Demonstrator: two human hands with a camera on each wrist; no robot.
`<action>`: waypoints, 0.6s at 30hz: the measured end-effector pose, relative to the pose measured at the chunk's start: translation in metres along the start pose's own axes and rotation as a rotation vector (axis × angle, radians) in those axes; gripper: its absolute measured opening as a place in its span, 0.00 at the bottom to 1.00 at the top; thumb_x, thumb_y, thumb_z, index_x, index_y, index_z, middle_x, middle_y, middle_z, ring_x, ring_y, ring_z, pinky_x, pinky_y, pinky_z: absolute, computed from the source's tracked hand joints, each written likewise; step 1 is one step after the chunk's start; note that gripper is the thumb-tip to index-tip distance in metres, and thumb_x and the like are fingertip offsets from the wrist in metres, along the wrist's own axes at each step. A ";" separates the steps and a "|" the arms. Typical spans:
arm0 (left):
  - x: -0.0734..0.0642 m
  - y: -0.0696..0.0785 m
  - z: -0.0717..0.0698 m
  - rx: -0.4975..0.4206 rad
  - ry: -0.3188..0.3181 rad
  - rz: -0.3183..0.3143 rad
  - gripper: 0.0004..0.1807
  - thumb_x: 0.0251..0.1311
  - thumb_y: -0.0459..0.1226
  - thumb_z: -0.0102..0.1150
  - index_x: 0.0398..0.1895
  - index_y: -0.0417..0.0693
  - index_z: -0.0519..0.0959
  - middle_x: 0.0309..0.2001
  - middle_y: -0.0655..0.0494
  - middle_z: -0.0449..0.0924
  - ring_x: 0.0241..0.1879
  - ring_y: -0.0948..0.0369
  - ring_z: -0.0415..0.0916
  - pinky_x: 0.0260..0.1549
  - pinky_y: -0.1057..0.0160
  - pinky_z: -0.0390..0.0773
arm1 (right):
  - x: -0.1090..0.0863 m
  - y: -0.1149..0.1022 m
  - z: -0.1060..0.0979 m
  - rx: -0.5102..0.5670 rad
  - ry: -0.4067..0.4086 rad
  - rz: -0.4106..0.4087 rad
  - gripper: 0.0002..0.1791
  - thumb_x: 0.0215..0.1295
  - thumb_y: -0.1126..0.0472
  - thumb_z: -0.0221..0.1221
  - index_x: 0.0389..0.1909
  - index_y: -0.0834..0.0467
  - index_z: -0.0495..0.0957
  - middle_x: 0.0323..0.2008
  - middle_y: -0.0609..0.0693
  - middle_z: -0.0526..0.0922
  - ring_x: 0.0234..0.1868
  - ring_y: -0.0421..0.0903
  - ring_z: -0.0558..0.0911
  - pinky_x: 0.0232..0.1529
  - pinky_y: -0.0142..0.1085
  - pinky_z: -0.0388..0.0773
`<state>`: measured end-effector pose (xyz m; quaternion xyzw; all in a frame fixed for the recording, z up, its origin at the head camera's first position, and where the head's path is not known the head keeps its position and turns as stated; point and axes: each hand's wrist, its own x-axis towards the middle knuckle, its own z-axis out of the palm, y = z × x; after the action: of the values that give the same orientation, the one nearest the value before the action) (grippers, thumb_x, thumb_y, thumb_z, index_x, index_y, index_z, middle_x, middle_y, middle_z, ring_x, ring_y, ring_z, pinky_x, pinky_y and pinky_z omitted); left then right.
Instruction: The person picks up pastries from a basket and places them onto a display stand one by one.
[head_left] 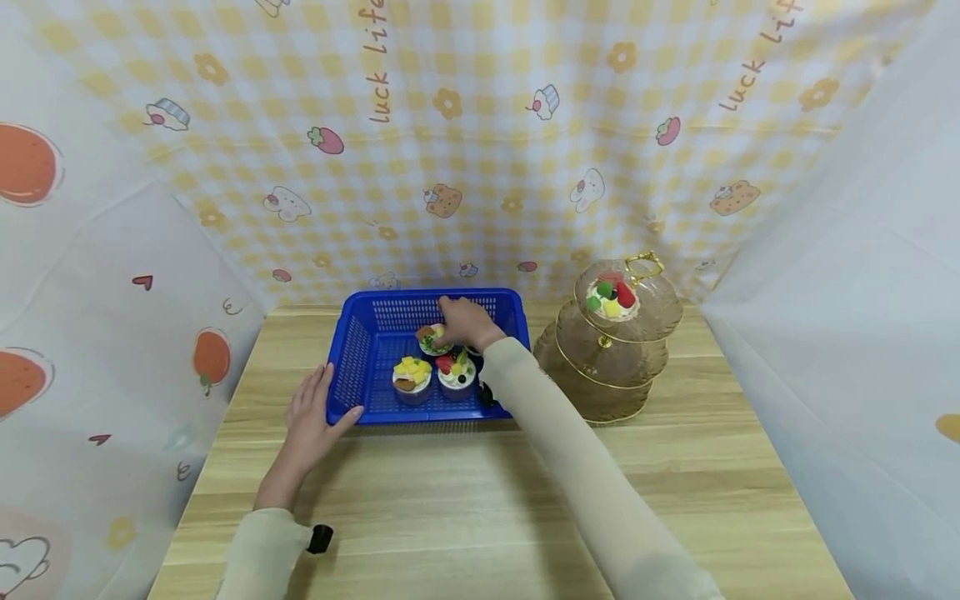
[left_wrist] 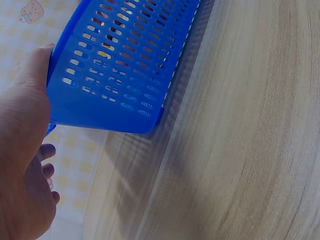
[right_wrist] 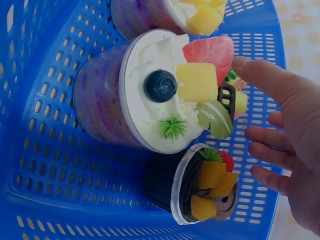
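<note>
A blue plastic basket point(head_left: 350, 354) holds several fruit-topped dessert cups. My left hand point(head_left: 310, 408) rests at its front left corner, the thumb over the front rim and fingers along the left side. Inside the basket my right hand point(head_left: 467, 321) reaches down beside a back cup point(head_left: 429, 340), its thumb close to the topping. In the right wrist view its fingers are apart, with nothing gripped. A cup with strawberry and blueberry point(right_wrist: 135, 95) and a dark cupcake with orange pieces point(right_wrist: 192, 187) lie before it. A cup with yellow cubes point(head_left: 411, 381) sits at front left.
A three-tier amber stand with gold edges point(head_left: 630, 367) is right of the basket, partly behind the right forearm. A fruit tart point(head_left: 612, 298) sits on its top tier. Wooden table point(head_left: 442, 517) spreads in front; a checked cloth point(head_left: 480, 175) hangs behind.
</note>
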<state>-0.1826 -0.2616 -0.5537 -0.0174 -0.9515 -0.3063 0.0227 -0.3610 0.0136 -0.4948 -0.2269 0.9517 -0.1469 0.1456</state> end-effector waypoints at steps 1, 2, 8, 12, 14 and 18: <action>0.000 0.000 0.000 -0.002 0.001 0.001 0.52 0.64 0.56 0.58 0.80 0.48 0.41 0.79 0.34 0.41 0.76 0.33 0.37 0.66 0.25 0.40 | 0.001 0.000 0.001 -0.007 -0.001 0.004 0.42 0.55 0.42 0.69 0.66 0.56 0.67 0.50 0.52 0.82 0.47 0.49 0.83 0.47 0.44 0.82; 0.000 0.000 0.000 -0.002 0.002 0.004 0.52 0.64 0.55 0.58 0.80 0.47 0.40 0.79 0.34 0.41 0.76 0.33 0.38 0.66 0.25 0.40 | 0.001 0.000 0.003 -0.015 -0.005 0.006 0.43 0.55 0.41 0.70 0.68 0.56 0.66 0.51 0.52 0.82 0.48 0.49 0.83 0.48 0.44 0.82; -0.002 0.000 0.000 -0.013 0.012 0.008 0.53 0.63 0.55 0.59 0.80 0.47 0.41 0.78 0.33 0.42 0.76 0.33 0.38 0.65 0.24 0.40 | 0.001 0.000 0.011 -0.016 -0.031 0.032 0.54 0.55 0.38 0.69 0.77 0.54 0.54 0.67 0.54 0.75 0.66 0.53 0.75 0.63 0.47 0.76; -0.002 0.000 0.001 -0.013 0.013 0.012 0.53 0.63 0.55 0.59 0.80 0.47 0.41 0.78 0.33 0.42 0.76 0.33 0.38 0.65 0.24 0.41 | 0.003 0.001 0.016 -0.013 -0.027 0.051 0.56 0.54 0.38 0.69 0.78 0.53 0.51 0.71 0.54 0.71 0.70 0.53 0.72 0.66 0.48 0.74; -0.002 -0.001 0.002 -0.015 0.016 0.015 0.53 0.63 0.55 0.59 0.80 0.47 0.41 0.78 0.33 0.42 0.76 0.32 0.39 0.65 0.24 0.41 | 0.005 0.001 0.017 -0.016 -0.022 0.059 0.57 0.54 0.37 0.69 0.78 0.53 0.51 0.71 0.53 0.71 0.69 0.52 0.73 0.65 0.47 0.74; -0.001 -0.002 0.002 -0.023 0.024 0.017 0.53 0.63 0.55 0.60 0.80 0.47 0.41 0.78 0.33 0.42 0.75 0.32 0.39 0.65 0.24 0.41 | 0.011 0.002 0.021 -0.020 -0.020 0.061 0.57 0.53 0.37 0.69 0.78 0.53 0.52 0.67 0.53 0.75 0.63 0.51 0.78 0.61 0.45 0.78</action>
<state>-0.1815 -0.2614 -0.5567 -0.0219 -0.9475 -0.3170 0.0366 -0.3637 0.0058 -0.5168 -0.2009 0.9581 -0.1304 0.1572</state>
